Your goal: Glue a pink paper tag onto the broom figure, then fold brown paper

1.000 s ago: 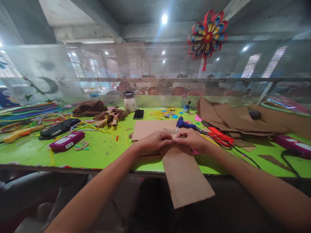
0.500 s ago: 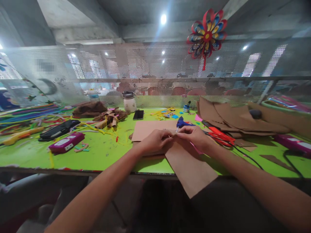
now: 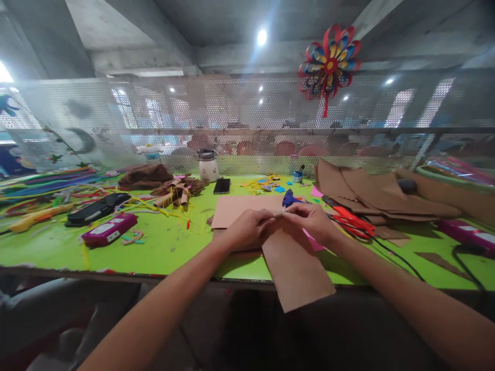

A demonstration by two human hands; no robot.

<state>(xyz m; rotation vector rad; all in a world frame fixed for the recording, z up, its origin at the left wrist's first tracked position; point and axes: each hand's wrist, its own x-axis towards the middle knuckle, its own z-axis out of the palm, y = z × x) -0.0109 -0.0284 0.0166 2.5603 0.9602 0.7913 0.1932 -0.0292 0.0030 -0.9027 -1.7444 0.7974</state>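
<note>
We are pinching the far end of a brown paper strip between both hands: the left hand and right hand are closing fingertips on its top edge. Its long axis is running from far to near, tilting slightly right, with the near end overhanging the green table. A blue glue gun is lying just beyond.

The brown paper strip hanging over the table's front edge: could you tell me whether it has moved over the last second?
Yes. The brown paper strip swung: against the table edge, its free end went right, then partly back, held by both hands.
</note>
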